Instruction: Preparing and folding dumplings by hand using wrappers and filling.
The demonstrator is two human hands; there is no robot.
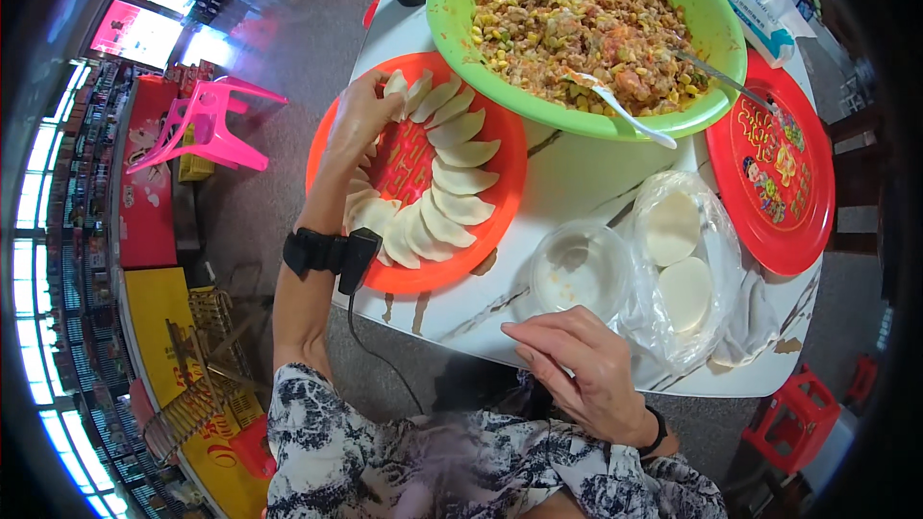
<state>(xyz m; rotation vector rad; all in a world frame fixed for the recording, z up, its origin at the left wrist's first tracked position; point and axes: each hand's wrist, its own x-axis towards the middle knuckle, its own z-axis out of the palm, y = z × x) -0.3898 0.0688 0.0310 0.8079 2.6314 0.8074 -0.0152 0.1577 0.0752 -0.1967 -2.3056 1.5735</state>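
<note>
Left fingers (378, 90) touch 1 pale dumpling (395, 85) on the orange-red tray (510, 173).

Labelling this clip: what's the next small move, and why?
Probably ease the left hand off the dumpling it touches: that one seems lined up beside the other dumplings on the orange-red tray, and the right hand looks empty.

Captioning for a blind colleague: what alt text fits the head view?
A person's left hand touches one of many dumplings ringed on an orange tray; the right hand looks empty. Nearby: a green bowl of filling and bagged round wrappers.
</note>
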